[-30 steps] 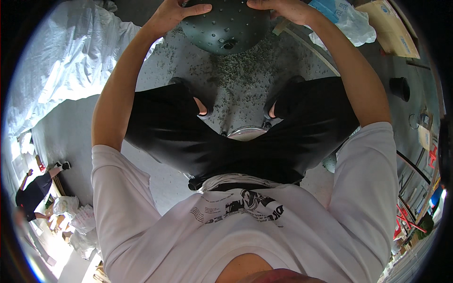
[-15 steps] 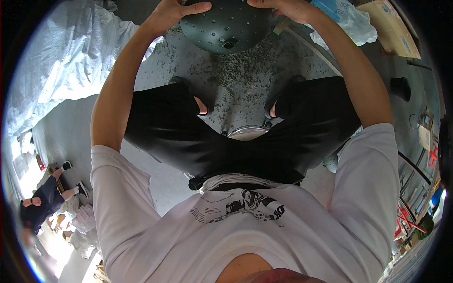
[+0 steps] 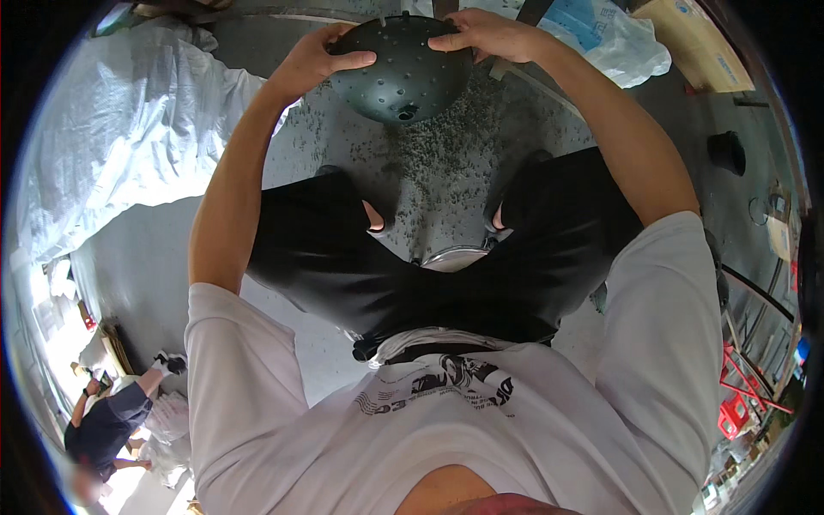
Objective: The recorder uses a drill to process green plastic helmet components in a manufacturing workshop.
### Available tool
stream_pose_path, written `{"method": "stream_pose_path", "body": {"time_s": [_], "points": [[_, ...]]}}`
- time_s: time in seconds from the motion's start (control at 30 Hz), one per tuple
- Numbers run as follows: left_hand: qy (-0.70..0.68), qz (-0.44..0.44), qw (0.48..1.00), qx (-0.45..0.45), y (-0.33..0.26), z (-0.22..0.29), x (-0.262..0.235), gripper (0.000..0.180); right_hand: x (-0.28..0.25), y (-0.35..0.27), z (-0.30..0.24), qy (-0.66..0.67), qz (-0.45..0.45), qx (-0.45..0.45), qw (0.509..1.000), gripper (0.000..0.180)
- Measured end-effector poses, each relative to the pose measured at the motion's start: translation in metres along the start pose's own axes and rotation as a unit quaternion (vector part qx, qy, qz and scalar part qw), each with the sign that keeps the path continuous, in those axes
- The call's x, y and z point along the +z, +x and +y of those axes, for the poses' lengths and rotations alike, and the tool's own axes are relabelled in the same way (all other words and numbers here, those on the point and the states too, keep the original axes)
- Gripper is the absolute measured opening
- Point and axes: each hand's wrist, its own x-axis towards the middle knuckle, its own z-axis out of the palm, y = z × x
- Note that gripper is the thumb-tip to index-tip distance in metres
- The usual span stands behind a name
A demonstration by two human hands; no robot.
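Between my hands is a dark green rubber-looking ball (image 3: 399, 73), dotted with short raised nubs and marked by a dark round hole on the side nearest me. My left hand (image 3: 322, 62) grips its left side, thumb laid along the surface. On the right side, my right hand (image 3: 489, 36) curls over the top edge with its thumb pressed on the ball. The undersides of both hands are partly hidden. The ball is held out in front of my knees, over a grey floor (image 3: 343, 142) strewn with small dark bits.
A large white plastic sheet (image 3: 137, 120) covers something on the left. At the far right lie a blue-and-clear plastic bag (image 3: 614, 39) and a cardboard box (image 3: 699, 43). A black bin (image 3: 727, 153) stands farther right. Another person (image 3: 112, 421) is at the lower left.
The ball, in both my hands, has come lower in the picture and slightly left, so more of its top shows. The person at lower left has shifted toward the right.
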Motion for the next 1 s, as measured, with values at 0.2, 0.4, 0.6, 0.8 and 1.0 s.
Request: {"method": "stream_pose_path", "body": {"time_s": [0.2, 0.4, 0.6, 0.8, 1.0], "points": [[-0.004, -0.062, 0.998, 0.010, -0.007, -0.025, 0.007, 0.060, 0.016, 0.024, 0.016, -0.046, -0.052, -0.013, 0.998, 0.078], [-0.002, -0.124, 0.988, -0.090, -0.009, -0.007, 0.010, 0.055, 0.028, 0.029, 0.013, -0.163, -0.021, -0.044, 0.985, 0.071], [-0.084, -0.140, 0.986, 0.027, -0.013, -0.010, 0.009, 0.043, 0.023, 0.010, 0.025, -0.061, 0.051, -0.105, 0.991, 0.059], [-0.150, -0.168, 0.974, -0.008, -0.015, -0.027, -0.007, 0.041, 0.018, 0.021, 0.044, 0.033, -0.012, -0.096, 0.995, 0.045], [-0.142, 0.015, 0.980, -0.138, -0.029, -0.028, -0.001, 0.065, 0.011, 0.011, 0.017, -0.021, -0.018, -0.046, 0.999, 0.047]]}}
